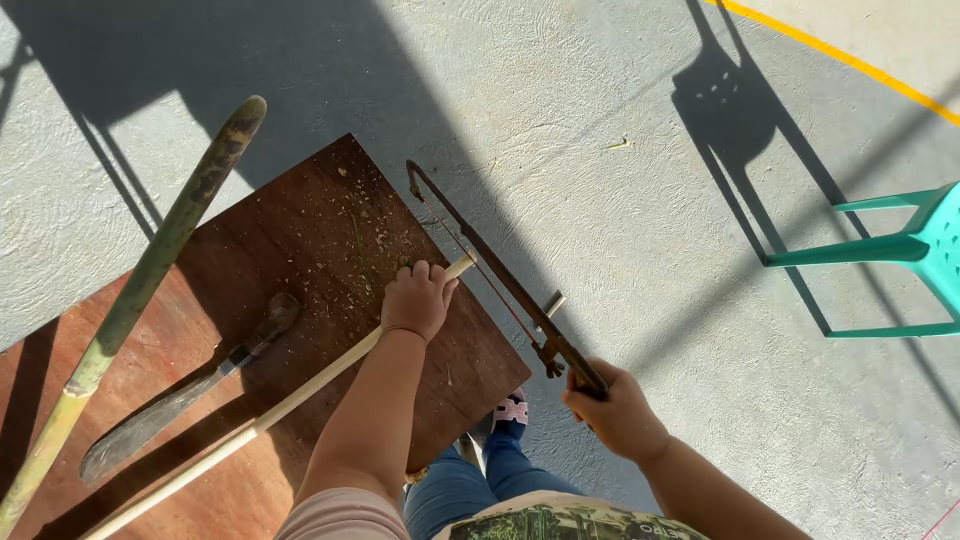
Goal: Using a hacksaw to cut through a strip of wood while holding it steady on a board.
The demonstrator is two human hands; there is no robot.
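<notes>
Bamboo stick (300, 395) lies pinned on the wooden surface (310, 215) under my left hand (418, 298); right hand (618, 410) fingers grip the hacksaw (500, 280), so I stroke lightly beside that hand.

The board (330, 230) is dark reddish brown, flecked with pale sawdust. The stick (300, 395) is cream, the saw (500, 280) rust-brown, the bamboo (150, 270) green with dark mottling (yellower lower down), the chair (900, 250) turquoise, the floor (620, 200) grey.

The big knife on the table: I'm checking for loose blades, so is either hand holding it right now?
No. The knife lies untouched; the left hand grips a pale stick, the right hand a hacksaw.
</notes>
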